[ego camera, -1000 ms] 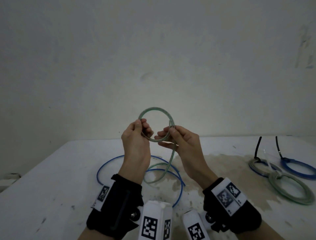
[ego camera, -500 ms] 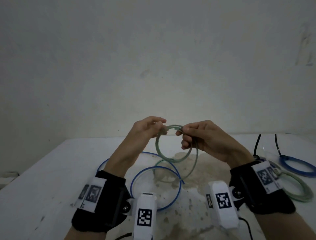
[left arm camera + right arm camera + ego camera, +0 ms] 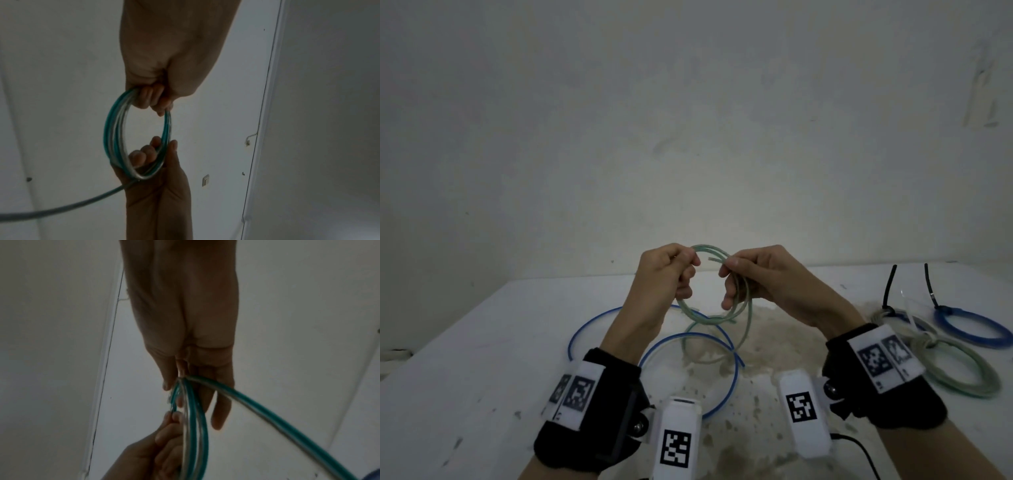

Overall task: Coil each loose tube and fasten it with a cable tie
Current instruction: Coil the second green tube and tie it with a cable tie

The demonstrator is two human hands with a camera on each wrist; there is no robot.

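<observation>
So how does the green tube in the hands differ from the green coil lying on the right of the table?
The green tube is held in the air by the left hand and right hand; the green coil lies on the table. The held tube trails a loose tail and has no tie visible; the lying coil is wound closed. Both are greenish tubing in round loops.

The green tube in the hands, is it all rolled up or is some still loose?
Partly rolled. The green tube makes loops between both hands, but a tail still hangs to the table.
</observation>
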